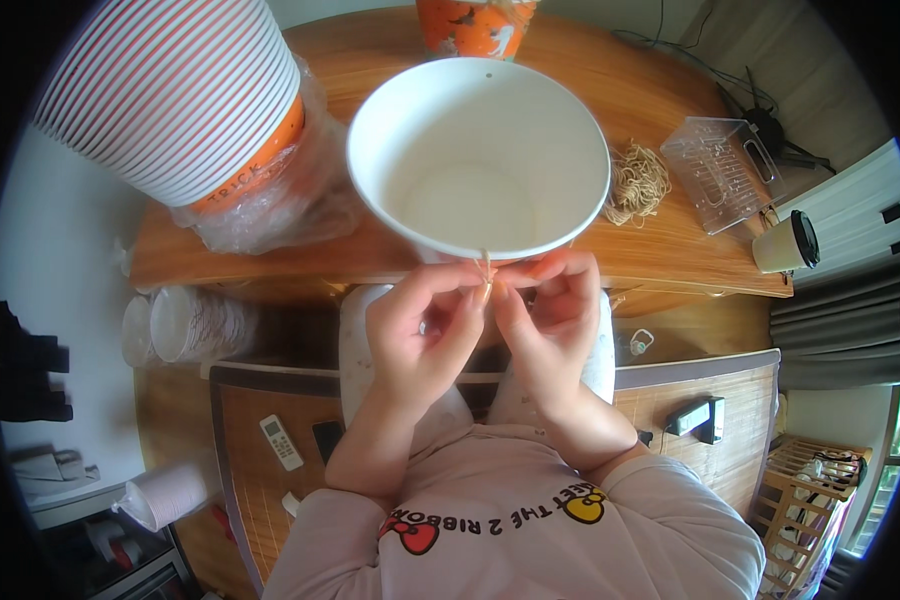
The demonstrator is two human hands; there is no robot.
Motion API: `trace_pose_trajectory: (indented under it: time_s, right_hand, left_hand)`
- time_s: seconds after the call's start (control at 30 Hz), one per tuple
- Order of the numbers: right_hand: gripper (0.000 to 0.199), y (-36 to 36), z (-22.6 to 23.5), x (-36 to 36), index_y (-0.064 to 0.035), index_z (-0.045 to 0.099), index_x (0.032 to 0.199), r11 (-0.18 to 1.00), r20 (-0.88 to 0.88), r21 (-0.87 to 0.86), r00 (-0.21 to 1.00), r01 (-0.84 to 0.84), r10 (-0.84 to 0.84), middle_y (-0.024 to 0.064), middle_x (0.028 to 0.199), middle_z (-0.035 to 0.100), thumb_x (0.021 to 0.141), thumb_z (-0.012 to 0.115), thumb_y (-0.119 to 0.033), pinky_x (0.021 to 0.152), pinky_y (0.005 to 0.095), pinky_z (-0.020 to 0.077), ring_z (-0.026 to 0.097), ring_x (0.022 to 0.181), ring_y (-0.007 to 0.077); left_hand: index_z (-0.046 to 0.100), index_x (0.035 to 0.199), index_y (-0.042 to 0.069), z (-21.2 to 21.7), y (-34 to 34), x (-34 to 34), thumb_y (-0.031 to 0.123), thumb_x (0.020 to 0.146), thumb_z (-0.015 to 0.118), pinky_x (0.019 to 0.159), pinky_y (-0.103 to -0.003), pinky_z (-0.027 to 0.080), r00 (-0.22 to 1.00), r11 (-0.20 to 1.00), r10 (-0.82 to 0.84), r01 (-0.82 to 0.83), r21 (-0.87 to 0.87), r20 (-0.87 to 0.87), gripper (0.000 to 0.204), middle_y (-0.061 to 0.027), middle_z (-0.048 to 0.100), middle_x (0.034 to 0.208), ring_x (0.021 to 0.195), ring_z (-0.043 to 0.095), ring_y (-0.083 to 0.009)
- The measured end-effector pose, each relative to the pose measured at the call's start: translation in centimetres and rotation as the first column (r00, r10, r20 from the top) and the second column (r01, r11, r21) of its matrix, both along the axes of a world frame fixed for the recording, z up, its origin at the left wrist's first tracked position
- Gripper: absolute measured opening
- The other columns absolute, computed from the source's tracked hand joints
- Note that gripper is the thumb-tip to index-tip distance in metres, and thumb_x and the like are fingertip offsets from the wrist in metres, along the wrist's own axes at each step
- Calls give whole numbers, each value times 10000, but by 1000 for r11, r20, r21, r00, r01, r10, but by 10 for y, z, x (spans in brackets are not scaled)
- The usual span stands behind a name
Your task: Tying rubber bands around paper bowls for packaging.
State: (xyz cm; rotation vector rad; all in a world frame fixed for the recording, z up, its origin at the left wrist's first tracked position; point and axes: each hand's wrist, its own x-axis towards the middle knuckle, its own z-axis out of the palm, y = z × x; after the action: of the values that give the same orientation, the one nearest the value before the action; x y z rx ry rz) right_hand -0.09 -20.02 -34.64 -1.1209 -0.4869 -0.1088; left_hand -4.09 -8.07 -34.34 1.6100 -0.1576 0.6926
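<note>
A large white paper bucket (475, 190) stands on the wooden table with its open mouth toward me and a small hole in its far wall. At its near rim a thin beige cord (486, 262) comes over the edge. My left hand (420, 325) is closed, pinching the cord between thumb and index finger just below the rim. Right beside it my right hand (550, 315) is pinched on the same cord, the two thumbs almost touching. The fingers hide most of the cord and the bucket's near outer wall.
A tall stack of buckets (175, 100) in plastic wrap stands left on the table (390, 40). An orange patterned bucket (475, 28) is behind. Rightward lie a cord bundle (638, 185), a clear plastic bin (720, 170) and a lidded cup (785, 243).
</note>
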Motion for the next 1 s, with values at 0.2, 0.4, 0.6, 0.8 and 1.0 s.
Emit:
trace_pose_trajectory:
  time_s: [0.2, 0.4, 0.6, 0.8, 1.0]
  right_hand:
    - [315, -3, 1, -1, -38, 419, 1034, 1000, -11, -19, 1000, 0, 0, 129, 991, 675, 855, 650, 79, 772, 250, 524, 674, 922, 155]
    - [332, -6, 0, -7, -27, 424, 1030, 1000, -21, 13, 1000, -18, 19, 105, 1018, 651, 844, 681, 70, 800, 260, 535, 674, 935, 152]
    - [332, -9, 0, -9, -33, 428, 1022, 999, -6, -8, 999, -54, 54, 98, 1016, 647, 839, 682, 76, 816, 261, 531, 674, 951, 150]
    - [317, -11, -3, -11, -31, 437, 1057, 998, -21, -12, 998, -60, 60, 107, 1044, 641, 861, 665, 67, 869, 281, 511, 660, 969, 150]
    - [245, -22, -17, -12, 18, 512, 1149, 945, -81, -123, 952, -303, 295, 88, 1044, 622, 943, 614, -67, 893, 312, 503, 633, 1005, 174]
  left_hand:
    - [659, 975, -34, 10, 1, 2, 1, 917, 596, 539, -178, 377, 999, 999, -40, 40, -3, -6, 92, -8, 622, 727, 604, 511, -24]
    - [674, 956, -52, 20, 1, 2, 90, 967, 563, 579, -187, 418, 987, 991, -114, 105, -79, -110, 181, -70, 698, 826, 666, 579, -53]
    - [695, 942, -46, 20, -1, 2, 108, 962, 603, 563, -178, 390, 979, 981, -129, 102, -166, -157, 181, -29, 667, 759, 644, 540, -30]
    - [727, 941, -31, 25, -1, -1, 118, 952, 628, 508, -158, 340, 977, 976, -122, 86, -202, -176, 178, 19, 631, 666, 574, 479, 8]
    - [715, 993, -43, 13, 3, -10, 149, 956, 612, 572, -181, 343, 978, 977, -147, 121, -175, -147, 221, -7, 662, 804, 641, 474, -18]
